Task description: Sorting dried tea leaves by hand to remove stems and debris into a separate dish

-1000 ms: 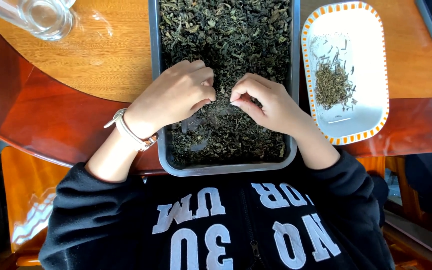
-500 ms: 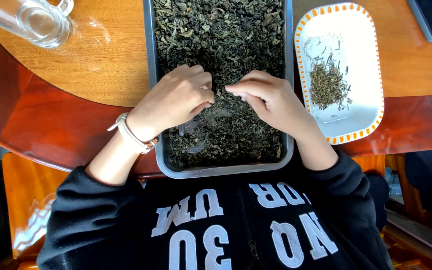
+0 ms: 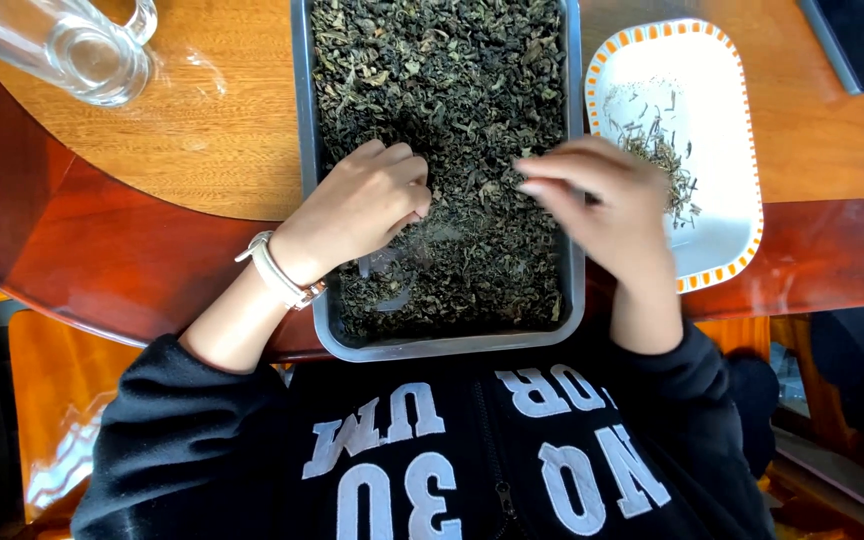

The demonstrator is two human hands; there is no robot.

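Head view, looking straight down: a grey metal tray runs from top centre to mid-frame, filled with dark green dried tea leaves; a bare patch of tray floor shows near its lower left. The left hand, wrist in a pale watch strap, rests on the leaves left of centre, fingers curled loosely together, clamped on nothing that can be made out. The right hand hangs blurred over the tray's right rim, fingertips pinched together; whether a stem sits between them cannot be told. Right of the tray, a white dish with an orange-dashed rim holds a small heap of pale stems. Judged step: sorting, with the pinch midway between tray and dish; release would call for the fingertips above the heap. Surface: a round pale wood bench over glossy red-brown wood. Glass mug upper left, dark phone upper right. Room otherwise hidden.
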